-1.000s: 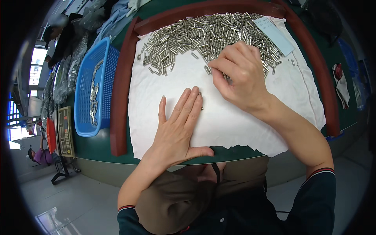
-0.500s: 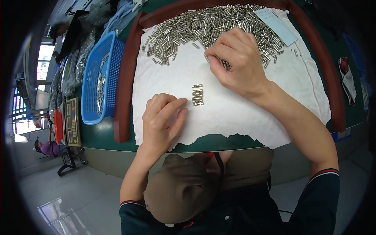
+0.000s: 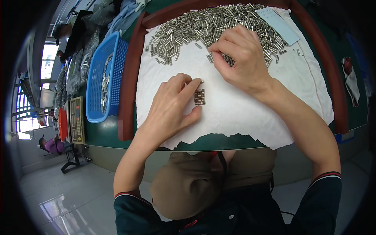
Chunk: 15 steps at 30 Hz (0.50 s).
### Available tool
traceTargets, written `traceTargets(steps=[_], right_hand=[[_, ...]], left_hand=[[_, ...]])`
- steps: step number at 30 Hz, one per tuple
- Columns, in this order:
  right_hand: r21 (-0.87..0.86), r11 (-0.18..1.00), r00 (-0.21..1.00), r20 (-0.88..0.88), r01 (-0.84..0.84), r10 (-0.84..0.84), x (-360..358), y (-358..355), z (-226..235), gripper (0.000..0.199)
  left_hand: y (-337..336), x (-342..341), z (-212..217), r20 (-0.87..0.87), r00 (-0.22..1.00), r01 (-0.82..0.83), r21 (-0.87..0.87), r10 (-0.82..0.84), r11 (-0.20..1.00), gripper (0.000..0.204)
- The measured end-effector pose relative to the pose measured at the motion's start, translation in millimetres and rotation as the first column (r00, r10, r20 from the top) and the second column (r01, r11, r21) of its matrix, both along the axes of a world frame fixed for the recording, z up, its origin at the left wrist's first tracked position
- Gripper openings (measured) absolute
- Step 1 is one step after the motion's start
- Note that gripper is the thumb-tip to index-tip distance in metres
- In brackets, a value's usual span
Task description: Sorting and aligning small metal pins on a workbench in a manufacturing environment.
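Observation:
A short stack of small shiny metal pins lies side by side on a white cloth. My left hand rests beside it with thumb and forefinger spread. The forefinger tip is at a single pin just beyond the stack, while the thumb tip lies by the stack's near end. Over the near edge of a large heap of loose metal pins, my right hand has its fingers pinched together. What sits between those fingertips is hidden. A few loose pins show right below them.
A dark red wooden frame borders the cloth on the green table. Left of it stands a blue plastic basket holding metal parts. A pale blue paper slip lies on the heap's right side. Other people appear far left.
My left hand has moved up and right, its forefinger reaching the single pin beyond the stack. My right hand stays pinched at the heap's edge. The whole view has shifted slightly.

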State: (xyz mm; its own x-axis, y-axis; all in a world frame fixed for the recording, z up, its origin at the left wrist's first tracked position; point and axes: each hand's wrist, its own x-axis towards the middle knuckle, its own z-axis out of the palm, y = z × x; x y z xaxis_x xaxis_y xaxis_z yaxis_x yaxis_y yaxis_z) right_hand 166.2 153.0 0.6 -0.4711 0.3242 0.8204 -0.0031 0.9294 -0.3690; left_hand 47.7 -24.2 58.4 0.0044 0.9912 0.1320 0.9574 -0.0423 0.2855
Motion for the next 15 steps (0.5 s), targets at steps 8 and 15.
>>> traceTargets(steps=[8,15], right_hand=[[-0.006,1.000,1.000,0.008,-0.006,0.006,-1,-2,1,0.003],[-0.006,1.000,1.000,0.007,-0.016,0.016,0,0,0,0.003]], left_hand=[[0,-2,1,-0.031,0.999,0.026,0.009,-0.025,1.000,0.036],[6,7,2,-0.233,0.970,0.056,-0.047,-0.065,0.997,0.034]])
